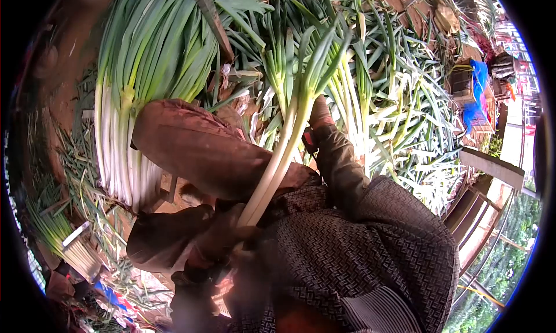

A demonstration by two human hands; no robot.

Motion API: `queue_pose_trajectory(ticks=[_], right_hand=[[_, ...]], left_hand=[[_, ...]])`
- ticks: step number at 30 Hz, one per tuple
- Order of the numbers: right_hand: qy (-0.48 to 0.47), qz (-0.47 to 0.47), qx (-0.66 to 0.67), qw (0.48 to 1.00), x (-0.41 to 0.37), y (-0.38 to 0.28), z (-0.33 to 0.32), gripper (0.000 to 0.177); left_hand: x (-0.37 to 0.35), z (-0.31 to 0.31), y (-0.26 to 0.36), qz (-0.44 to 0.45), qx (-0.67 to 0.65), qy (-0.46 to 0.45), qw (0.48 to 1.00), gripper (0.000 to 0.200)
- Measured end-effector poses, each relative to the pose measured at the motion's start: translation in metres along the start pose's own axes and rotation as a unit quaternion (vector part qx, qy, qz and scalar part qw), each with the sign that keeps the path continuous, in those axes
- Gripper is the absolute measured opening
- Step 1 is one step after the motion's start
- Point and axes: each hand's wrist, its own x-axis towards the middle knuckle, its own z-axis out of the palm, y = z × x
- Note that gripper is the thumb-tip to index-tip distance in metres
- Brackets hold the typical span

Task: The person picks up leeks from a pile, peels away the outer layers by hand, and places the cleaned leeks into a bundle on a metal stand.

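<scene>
Two long green onions [285,153] lie slantwise across my lap, white stems towards me and green leaves away. My left hand [223,231], in deep shade, is closed around their lower white ends; its fingers show only dimly. My right hand [319,112] is up where the stems turn green, partly hidden behind them, and seems closed on them. A red band circles that wrist. Close by the right hand, more green onions [347,95] rest on a leafy heap. A big bundle of green onions [124,130] lies beyond my raised knee [179,130].
A metal bar [214,26] stands up beside the big bundle. Loose leaves [405,113] cover the ground on the right. A crate with blue cloth [478,95] and a wooden bench [492,168] are at far right. Another onion bundle [63,234] lies at lower left.
</scene>
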Motion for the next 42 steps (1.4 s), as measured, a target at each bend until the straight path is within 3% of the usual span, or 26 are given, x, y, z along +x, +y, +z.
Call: queue_pose_trajectory(ticks=[2, 4, 6, 7, 8, 9, 10, 12, 13, 14, 15, 17, 18, 20, 22, 23, 25, 26, 27, 30, 31, 32, 34, 39, 40, 42], right_hand=[[-0.057, -0.04, -0.028, 0.997, 0.009, 0.0, -0.016, 0.036], [-0.001, -0.031, -0.034, 0.999, 0.018, 0.003, -0.021, 0.038], [0.053, -0.04, -0.243, 0.968, 0.022, 0.002, -0.024, 0.039], [0.076, -0.052, -0.439, 0.894, 0.021, 0.001, -0.024, 0.038], [0.147, -0.027, -0.249, 0.957, 0.052, 0.018, -0.044, 0.033], [0.226, -0.034, -0.044, 0.972, 0.083, 0.034, -0.065, 0.029], [0.118, -0.087, -0.018, 0.989, 0.055, 0.026, -0.052, 0.02], [0.098, -0.104, 0.031, 0.989, 0.029, 0.013, -0.017, 0.023], [0.002, -0.087, 0.098, 0.991, 0.035, 0.013, -0.025, 0.02], [-0.009, -0.144, -0.08, 0.986, 0.037, 0.012, -0.035, 0.022], [0.0, -0.204, -0.249, 0.947, 0.032, 0.009, -0.037, 0.025], [0.065, -0.323, -0.44, 0.835, 0.007, -0.004, -0.011, 0.022], [0.078, -0.365, -0.431, 0.821, 0.004, -0.005, -0.004, 0.017], [0.084, -0.349, -0.304, 0.882, -0.002, -0.012, 0.013, 0.014], [0.069, -0.214, -0.051, 0.973, -0.007, -0.021, 0.025, 0.015], [0.058, -0.216, -0.054, 0.973, -0.008, -0.021, 0.022, 0.014], [0.017, -0.352, -0.411, 0.841, 0.004, -0.022, -0.001, 0.016], [0.006, -0.363, -0.605, 0.709, 0.008, -0.023, -0.013, 0.02], [0.001, -0.39, -0.749, 0.536, 0.004, -0.028, -0.016, 0.024], [0.044, -0.352, -0.817, 0.454, 0.015, -0.017, -0.023, 0.028], [0.031, -0.324, -0.666, 0.671, 0.03, -0.009, -0.031, 0.026], [0.029, -0.312, -0.45, 0.836, 0.046, 0.0, -0.04, 0.025], [0.007, -0.311, -0.337, 0.889, 0.028, -0.007, -0.021, 0.023], [-0.084, -0.285, -0.255, 0.92, 0.016, -0.027, -0.023, 0.02], [-0.049, -0.305, -0.368, 0.877, 0.002, -0.031, -0.015, 0.02], [-0.037, -0.307, -0.396, 0.864, -0.041, -0.042, 0.021, 0.02]], left_hand=[[0.001, 0.004, -0.004, -0.032, 0.062, 0.006, 0.998, 0.053], [0.006, 0.006, -0.007, -0.031, 0.085, 0.021, 0.996, 0.056], [0.009, 0.01, -0.02, -0.003, 0.063, 0.052, 0.997, 0.06], [0.008, 0.009, -0.023, -0.007, -0.024, 0.026, 0.999, 0.06], [0.008, 0.006, -0.026, -0.01, -0.108, 0.0, 0.994, 0.06], [0.008, 0.004, -0.027, -0.013, -0.19, -0.029, 0.981, 0.06], [0.008, 0.006, -0.027, 0.021, -0.28, -0.038, 0.959, 0.053], [0.003, 0.013, -0.028, 0.086, -0.45, -0.048, 0.887, 0.037], [-0.004, 0.012, -0.022, 0.053, -0.495, -0.059, 0.865, 0.042], [-0.005, 0.009, -0.018, 0.038, -0.517, -0.069, 0.852, 0.043], [-0.005, 0.009, -0.016, 0.035, -0.526, -0.076, 0.846, 0.043], [-0.005, 0.008, -0.016, 0.042, -0.515, -0.086, 0.852, 0.043], [-0.005, 0.009, -0.017, 0.044, -0.514, -0.09, 0.852, 0.044], [-0.002, 0.007, -0.019, 0.054, -0.501, -0.091, 0.859, 0.044], [-0.002, 0.006, -0.019, 0.055, -0.494, -0.093, 0.863, 0.044], [-0.002, 0.005, -0.019, 0.055, -0.489, -0.092, 0.866, 0.045], [-0.003, 0.004, -0.021, 0.055, -0.484, -0.094, 0.868, 0.045], [-0.004, 0.003, -0.021, 0.052, -0.481, -0.095, 0.87, 0.045], [-0.005, 0.002, -0.02, 0.049, -0.477, -0.094, 0.872, 0.046], [-0.004, 0.004, -0.024, 0.06, -0.472, -0.083, 0.876, 0.046], [0.0, 0.005, -0.034, 0.082, -0.467, -0.075, 0.877, 0.046], [0.004, 0.007, -0.043, 0.104, -0.463, -0.067, 0.878, 0.046], [0.007, 0.006, -0.048, 0.134, -0.458, -0.08, 0.875, 0.045], [0.001, 0.014, -0.039, 0.128, -0.431, -0.021, 0.893, 0.045], [0.001, 0.014, -0.039, 0.135, -0.421, -0.012, 0.897, 0.045], [0.0, 0.019, -0.031, 0.129, -0.412, 0.008, 0.902, 0.046]])
